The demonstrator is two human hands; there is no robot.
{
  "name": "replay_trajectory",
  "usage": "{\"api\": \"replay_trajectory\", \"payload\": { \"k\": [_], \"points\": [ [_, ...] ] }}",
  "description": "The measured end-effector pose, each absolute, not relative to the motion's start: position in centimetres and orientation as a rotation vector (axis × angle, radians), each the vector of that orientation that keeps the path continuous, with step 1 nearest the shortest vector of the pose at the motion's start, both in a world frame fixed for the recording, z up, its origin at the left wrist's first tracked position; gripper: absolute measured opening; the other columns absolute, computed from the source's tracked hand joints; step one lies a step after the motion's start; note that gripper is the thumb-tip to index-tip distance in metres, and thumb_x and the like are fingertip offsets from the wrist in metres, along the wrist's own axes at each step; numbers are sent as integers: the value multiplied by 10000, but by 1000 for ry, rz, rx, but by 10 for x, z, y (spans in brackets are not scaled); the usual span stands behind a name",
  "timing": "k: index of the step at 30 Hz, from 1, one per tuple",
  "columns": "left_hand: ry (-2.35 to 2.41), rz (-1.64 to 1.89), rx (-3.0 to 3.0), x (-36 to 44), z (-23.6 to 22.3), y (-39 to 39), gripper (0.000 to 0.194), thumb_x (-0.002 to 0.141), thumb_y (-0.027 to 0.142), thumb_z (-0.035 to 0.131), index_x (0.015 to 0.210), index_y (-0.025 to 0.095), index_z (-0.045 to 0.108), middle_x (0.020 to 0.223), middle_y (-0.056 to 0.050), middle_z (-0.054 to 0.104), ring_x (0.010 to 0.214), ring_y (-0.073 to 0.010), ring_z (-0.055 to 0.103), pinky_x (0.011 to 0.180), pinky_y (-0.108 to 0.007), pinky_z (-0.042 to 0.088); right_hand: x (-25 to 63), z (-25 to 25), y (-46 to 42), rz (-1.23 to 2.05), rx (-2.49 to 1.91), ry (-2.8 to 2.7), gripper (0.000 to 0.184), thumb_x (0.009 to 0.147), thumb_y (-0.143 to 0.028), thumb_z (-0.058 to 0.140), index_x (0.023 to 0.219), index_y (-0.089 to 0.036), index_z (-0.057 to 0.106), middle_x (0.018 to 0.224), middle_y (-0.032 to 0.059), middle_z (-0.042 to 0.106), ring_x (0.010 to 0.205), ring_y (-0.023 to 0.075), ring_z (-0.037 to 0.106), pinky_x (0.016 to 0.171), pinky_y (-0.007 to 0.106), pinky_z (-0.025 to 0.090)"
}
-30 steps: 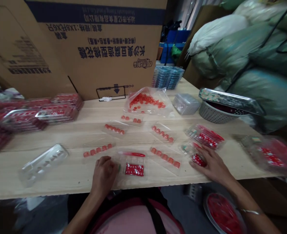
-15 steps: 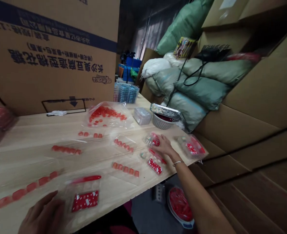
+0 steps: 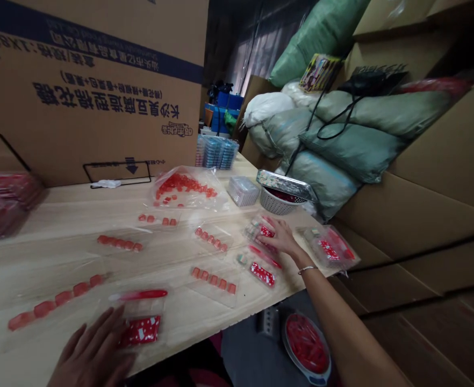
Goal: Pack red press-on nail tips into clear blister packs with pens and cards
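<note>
My left hand (image 3: 94,352) lies flat with fingers spread on a clear plastic tray (image 3: 140,314) at the table's near edge. That tray holds a red pen-like stick and a red patterned card. My right hand (image 3: 281,236) reaches far right and rests on a stack of clear trays (image 3: 261,231) with red contents; its fingers curl over the stack. Between the hands lie several open clear trays, each with a row of small red blocks (image 3: 215,281).
A large cardboard box (image 3: 92,91) stands at the back of the wooden table (image 3: 59,215). A bag of red blocks (image 3: 184,185), a basket with a metal tray on it (image 3: 283,193), stacked packs at left (image 3: 3,204) and right (image 3: 328,247). Sacks beyond. A bowl of red pieces (image 3: 307,344) sits below.
The view has swung to the right. My right hand moved away from the near tray out to the stack at the right. My left hand's fingers have spread flat over the near tray.
</note>
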State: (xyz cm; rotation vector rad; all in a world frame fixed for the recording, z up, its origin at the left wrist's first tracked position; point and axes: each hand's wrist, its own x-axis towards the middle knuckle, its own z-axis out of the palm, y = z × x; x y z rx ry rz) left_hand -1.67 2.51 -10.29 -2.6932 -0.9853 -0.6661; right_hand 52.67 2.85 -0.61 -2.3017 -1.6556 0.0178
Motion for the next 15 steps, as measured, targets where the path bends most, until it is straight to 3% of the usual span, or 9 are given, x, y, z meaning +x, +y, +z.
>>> {"api": "replay_trajectory", "payload": {
  "k": [4, 8, 12, 15],
  "points": [
    [-1103, -623, -2627, -37, -93, 24, 480, 823, 557, 489, 1195, 265, 574, 1283, -101, 605, 1147, -311, 565, 948, -445, 383, 482, 11, 21, -100, -2002, -1812, 784, 705, -481, 661, 1395, -217, 398, 1220, 127, 508, 1130, 328, 454, 964, 471, 359],
    [-1207, -492, -2571, -55, -69, 20, 422, 839, 522, 486, 1143, 245, 583, 1281, -110, 604, 1127, -303, 579, 917, -436, 408, 385, 21, 11, 143, -1606, -2148, 795, 703, -445, 678, 1416, -283, 365, 1302, 115, 460, 1187, 328, 418, 991, 480, 346],
    [-1317, -451, -2559, -69, -56, 21, 395, 850, 503, 471, 1106, 229, 594, 1284, -118, 598, 1161, -301, 558, 918, -438, 431, 282, 5, -3, 432, -1343, -2420, 958, 579, -515, 749, 1416, -240, 372, 1387, 128, 395, 1232, 360, 370, 1048, 514, 284],
    [-1361, -483, -2565, -89, -59, 23, 436, 832, 543, 466, 1097, 224, 600, 1280, -123, 596, 1157, -325, 554, 904, -469, 454, 232, -13, -10, 511, -1238, -2544, 984, 582, -600, 727, 1409, -196, 377, 1437, 165, 348, 1270, 385, 344, 1082, 536, 225]
  ]
}}
